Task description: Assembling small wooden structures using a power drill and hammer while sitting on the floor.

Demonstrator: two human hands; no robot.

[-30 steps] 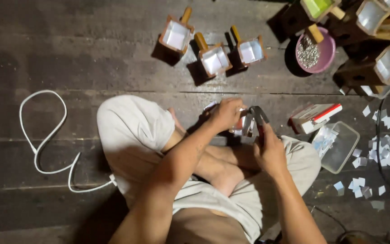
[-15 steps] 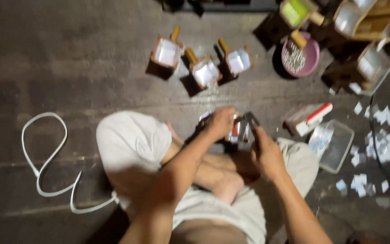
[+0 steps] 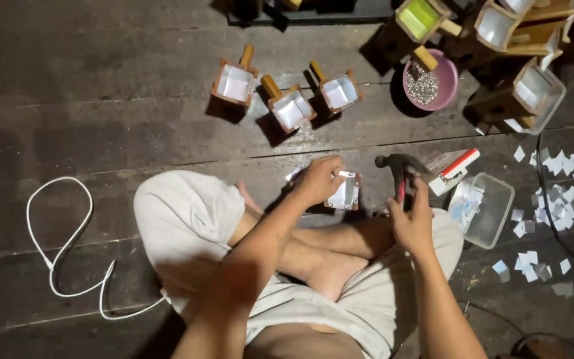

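Three finished wooden boxes [image 3: 287, 100] with stub handles sit in a row at upper centre of the dark plank floor [image 3: 101, 80], a pink bowl [image 3: 431, 83] of small nails to their right. A clear plastic tub [image 3: 489, 211] and scattered paper squares [image 3: 553, 179] lie at right; a white cord [image 3: 61, 252] loops at lower left.

Near the frame's centre, the left hand [image 3: 317, 181] grips a small wooden box [image 3: 344, 193] — pale-lined, its open face tilted toward the right. The right hand [image 3: 412, 223] is closed on a hammer [image 3: 398, 169], handle running up the frame, head pointing left.
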